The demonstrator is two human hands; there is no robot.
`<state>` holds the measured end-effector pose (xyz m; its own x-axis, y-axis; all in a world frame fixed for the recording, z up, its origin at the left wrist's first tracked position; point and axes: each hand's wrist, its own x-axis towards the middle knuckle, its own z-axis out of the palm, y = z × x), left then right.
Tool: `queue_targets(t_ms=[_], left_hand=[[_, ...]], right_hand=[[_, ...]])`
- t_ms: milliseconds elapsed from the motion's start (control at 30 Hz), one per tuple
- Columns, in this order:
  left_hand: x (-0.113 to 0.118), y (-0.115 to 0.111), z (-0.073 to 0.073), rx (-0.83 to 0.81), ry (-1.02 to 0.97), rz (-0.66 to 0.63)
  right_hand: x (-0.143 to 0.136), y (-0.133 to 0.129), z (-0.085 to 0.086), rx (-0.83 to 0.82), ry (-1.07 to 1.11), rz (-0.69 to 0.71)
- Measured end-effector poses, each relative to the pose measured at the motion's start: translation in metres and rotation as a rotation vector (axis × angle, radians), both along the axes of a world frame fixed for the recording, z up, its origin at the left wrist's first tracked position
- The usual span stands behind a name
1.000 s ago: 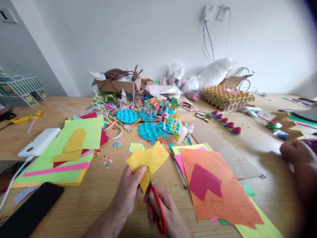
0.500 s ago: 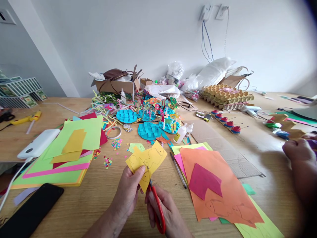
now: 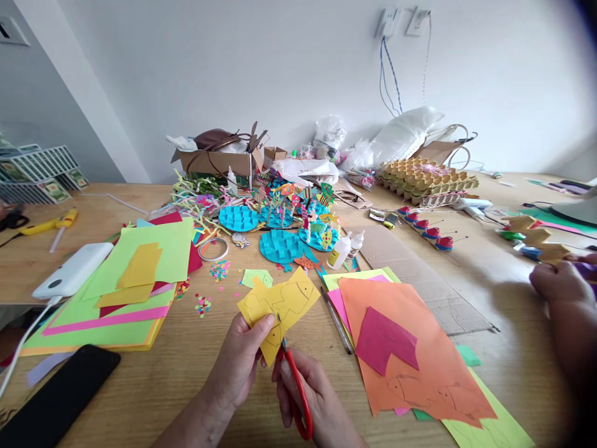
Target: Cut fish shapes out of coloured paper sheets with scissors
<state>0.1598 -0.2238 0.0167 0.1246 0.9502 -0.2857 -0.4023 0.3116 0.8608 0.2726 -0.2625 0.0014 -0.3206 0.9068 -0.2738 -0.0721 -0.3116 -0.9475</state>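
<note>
Pinched between the thumb and fingers of my left hand (image 3: 242, 358) is a piece of yellow paper (image 3: 296, 295) with fish outlines drawn on it. My right hand (image 3: 305, 386) is closed around the red handles of a pair of scissors (image 3: 298, 389), whose blades reach into the paper's lower part from the right. A small light green paper fish (image 3: 256, 277) lies on the table just behind the yellow paper. To the right, an orange sheet (image 3: 415, 336) with pencilled fish has a dark pink scrap (image 3: 386, 342) on top.
Stacked coloured paper (image 3: 158, 249), a white power bank (image 3: 72, 270) and a black phone (image 3: 60, 395) are at left. Blue paper discs (image 3: 284, 247) with fish and glue bottles (image 3: 339, 251) stand behind. A pen (image 3: 336, 320) lies right of my hands. Another person's hand (image 3: 562, 280) is at far right.
The right part of the yellow paper has swung slightly to the right. My hands and the scissors have barely moved. At far right, the other person's hand has shifted slightly.
</note>
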Motion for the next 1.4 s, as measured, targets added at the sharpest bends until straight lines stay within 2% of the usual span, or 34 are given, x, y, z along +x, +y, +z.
queue_targets(t_ms=[400, 1100, 1400], left_hand=[[-0.003, 0.000, -0.001, -0.033, 0.057, 0.001], [-0.016, 0.003, -0.001, 0.077, 0.010, -0.196], [-0.018, 0.003, 0.002, 0.043, 0.024, -0.284]], right_hand=[[0.007, -0.001, -0.004, 0.040, -0.065, 0.043], [0.013, -0.004, -0.004, 0.042, -0.122, 0.089], [0.018, -0.005, -0.001, 0.077, -0.165, 0.104]])
